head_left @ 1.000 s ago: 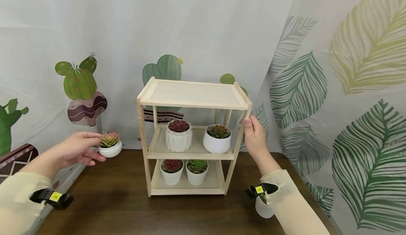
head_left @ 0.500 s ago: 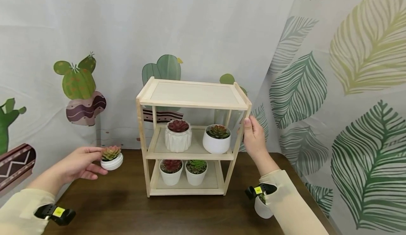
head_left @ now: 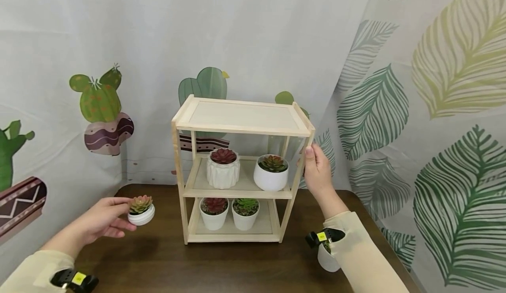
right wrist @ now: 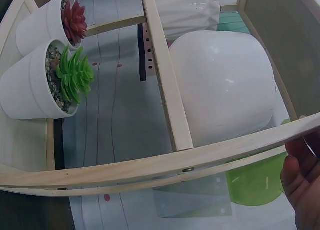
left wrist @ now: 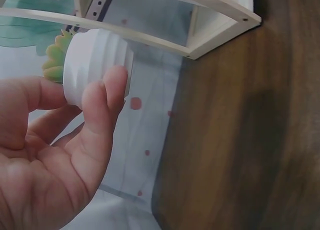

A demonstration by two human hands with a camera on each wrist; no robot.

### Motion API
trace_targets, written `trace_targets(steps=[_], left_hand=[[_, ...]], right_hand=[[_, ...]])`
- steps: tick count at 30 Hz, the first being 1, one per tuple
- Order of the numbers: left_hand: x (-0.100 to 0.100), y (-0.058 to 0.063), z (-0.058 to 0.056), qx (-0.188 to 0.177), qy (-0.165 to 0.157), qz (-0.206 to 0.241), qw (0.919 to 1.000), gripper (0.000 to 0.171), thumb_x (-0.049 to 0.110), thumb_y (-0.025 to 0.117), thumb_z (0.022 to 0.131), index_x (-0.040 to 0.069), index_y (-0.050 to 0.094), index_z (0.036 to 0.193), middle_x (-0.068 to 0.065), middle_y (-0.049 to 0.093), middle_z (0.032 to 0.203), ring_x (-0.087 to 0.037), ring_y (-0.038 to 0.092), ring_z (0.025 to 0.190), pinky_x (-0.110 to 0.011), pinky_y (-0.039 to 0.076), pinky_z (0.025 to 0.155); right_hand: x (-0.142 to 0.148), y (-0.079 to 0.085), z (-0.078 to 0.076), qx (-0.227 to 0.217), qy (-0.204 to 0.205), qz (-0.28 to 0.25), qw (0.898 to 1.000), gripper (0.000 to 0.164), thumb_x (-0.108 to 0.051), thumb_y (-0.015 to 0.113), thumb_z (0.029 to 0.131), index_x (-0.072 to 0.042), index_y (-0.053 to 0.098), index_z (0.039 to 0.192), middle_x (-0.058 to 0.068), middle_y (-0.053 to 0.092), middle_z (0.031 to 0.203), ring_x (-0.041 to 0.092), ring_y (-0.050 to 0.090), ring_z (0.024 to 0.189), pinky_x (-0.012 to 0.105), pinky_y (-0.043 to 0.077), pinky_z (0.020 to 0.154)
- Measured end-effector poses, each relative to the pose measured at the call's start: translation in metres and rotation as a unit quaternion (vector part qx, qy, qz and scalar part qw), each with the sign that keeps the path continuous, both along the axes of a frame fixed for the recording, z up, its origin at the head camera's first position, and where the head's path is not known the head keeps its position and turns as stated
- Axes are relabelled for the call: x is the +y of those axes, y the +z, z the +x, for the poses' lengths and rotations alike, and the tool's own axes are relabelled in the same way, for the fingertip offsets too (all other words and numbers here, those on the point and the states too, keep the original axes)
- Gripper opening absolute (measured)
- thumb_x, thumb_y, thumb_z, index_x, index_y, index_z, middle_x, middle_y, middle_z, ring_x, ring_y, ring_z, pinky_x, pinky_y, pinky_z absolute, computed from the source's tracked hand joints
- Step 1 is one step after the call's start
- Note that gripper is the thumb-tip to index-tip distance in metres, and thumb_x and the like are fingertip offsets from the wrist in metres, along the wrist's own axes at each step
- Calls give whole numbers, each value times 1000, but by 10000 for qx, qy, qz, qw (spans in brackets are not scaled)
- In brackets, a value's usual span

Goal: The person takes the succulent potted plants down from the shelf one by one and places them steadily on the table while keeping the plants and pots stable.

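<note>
Out beside the rack (head_left: pixel 245 113), left hand (head_left: pixel 102 219) pinches a tiny white pot (head_left: pixel 141 217), succulent (head_left: pixel 140 204) inside; right hand (head_left: pixel 317 171) grips the rack, four potted succulents (head_left: pixel 223 174) aboard.

The person's cream-sleeved left forearm (head_left: pixel 39 266) reaches in from the lower left of the head view, its bare wrist (head_left: pixel 68 240) angled upward and inward. The left hand (head_left: pixel 103 220) pinches between thumb and fingers, the lower fingers loosely bent; in the left wrist view its palm shows. The right forearm (head_left: pixel 365 251), likewise sleeved, slants up from the lower right. The right hand (head_left: pixel 318 170), raised higher than the other, grips with its thumb (head_left: pixel 310 155) upright and its remaining fingers mostly hidden; the right wrist view catches only part of it.
</note>
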State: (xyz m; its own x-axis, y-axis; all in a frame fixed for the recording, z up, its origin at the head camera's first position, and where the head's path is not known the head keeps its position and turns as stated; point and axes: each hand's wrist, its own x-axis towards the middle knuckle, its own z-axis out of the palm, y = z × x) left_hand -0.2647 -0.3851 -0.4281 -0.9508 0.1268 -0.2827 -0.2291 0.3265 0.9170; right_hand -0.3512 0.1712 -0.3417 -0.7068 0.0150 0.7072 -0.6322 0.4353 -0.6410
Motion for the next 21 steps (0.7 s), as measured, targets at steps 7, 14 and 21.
trace_targets(steps=[7, 14, 21], left_hand=[[-4, -24, 5, -40, 9, 67, 10000, 65, 26, 40, 111, -14, 14, 155, -7, 72, 103, -23, 77, 84, -39, 63, 68], [-6, -45, 10, -3, 8, 187, 9998, 68, 30, 42, 112, -16, 14, 154, -2, 73, 103, -22, 78, 83, -38, 63, 67], [-7, -61, 18, 22, -36, 331, 9994, 71, 33, 44, 111, -17, 15, 153, 2, 72, 109, -23, 78, 86, -39, 63, 68]], right_hand=[[-1, 1, 1, -55, -35, 3, 10000, 33, -23, 37, 113, 0, 59, 103, 20, 65, 84, 18, 59, 73, 26, 49, 63], [-3, 3, 3, -315, -114, -31, 9994, 30, -12, 35, 112, 8, 57, 107, 27, 64, 86, 25, 59, 73, 23, 47, 63], [-3, 2, 3, -156, -44, -86, 9998, 30, -14, 36, 113, 4, 58, 104, 25, 65, 85, 26, 59, 68, 23, 46, 58]])
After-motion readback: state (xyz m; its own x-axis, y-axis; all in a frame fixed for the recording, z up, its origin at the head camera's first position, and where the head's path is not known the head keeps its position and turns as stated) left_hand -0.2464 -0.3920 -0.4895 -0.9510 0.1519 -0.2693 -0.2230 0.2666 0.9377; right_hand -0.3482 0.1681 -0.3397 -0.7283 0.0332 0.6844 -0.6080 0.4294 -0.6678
